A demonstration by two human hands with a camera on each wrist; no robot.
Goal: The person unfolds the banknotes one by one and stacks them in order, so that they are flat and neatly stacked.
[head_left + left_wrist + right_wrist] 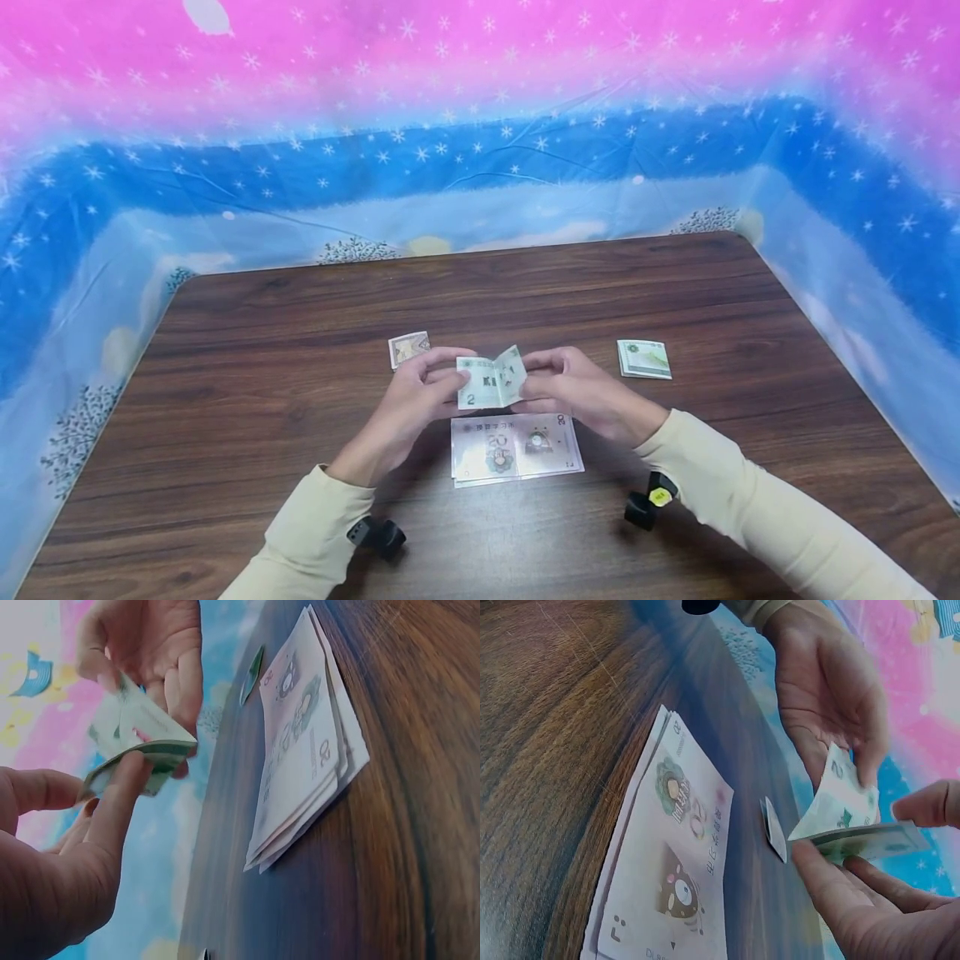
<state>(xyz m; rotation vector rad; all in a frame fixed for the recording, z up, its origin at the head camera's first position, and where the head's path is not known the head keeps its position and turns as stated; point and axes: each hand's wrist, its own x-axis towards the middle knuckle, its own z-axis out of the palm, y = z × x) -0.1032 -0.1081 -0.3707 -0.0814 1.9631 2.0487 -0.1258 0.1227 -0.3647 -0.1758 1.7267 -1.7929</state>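
Note:
My left hand [408, 400] pinches the left end of a pale green banknote [477, 387] marked 2. The right hand [581, 392] holds its other end between thumb and fingers. A crease runs down the note's middle, and its right half tilts up, as the right wrist view also shows at the folded note [847, 802]. Both hands are raised above the table. Below them lies a small stack of pinkish play banknotes [517, 450] marked 20, slightly fanned at the edges in the left wrist view.
A folded brownish note [408, 346] lies just beyond my left hand on the wooden table [300, 317]. Farther right is a folded green note stack [643, 358]. A snowflake-patterned cloth [450, 158] hangs behind the table and along its sides.

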